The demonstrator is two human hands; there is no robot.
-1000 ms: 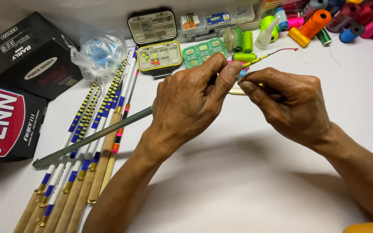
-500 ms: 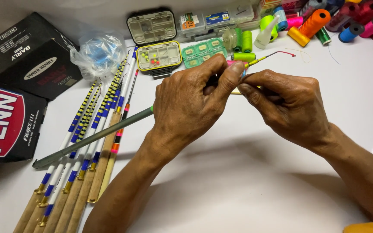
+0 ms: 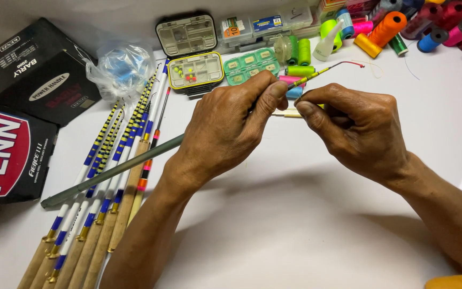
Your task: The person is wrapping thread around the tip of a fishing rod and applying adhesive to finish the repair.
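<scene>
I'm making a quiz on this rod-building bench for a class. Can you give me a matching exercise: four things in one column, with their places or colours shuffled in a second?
Things:
1. thin rod tip
2. finished rods
3. orange thread spool
4. black boxes

Places or colours:
A. far left edge of the table
B. top right, among other spools
C. pinched between the left hand and right hand
D. lying side by side, blue and yellow bands

Pairs: 1-C, 2-D, 3-B, 4-A

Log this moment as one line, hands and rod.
left hand: grips grey rod | right hand: pinches rod tip | beside: rod bundle, thread spools
</scene>
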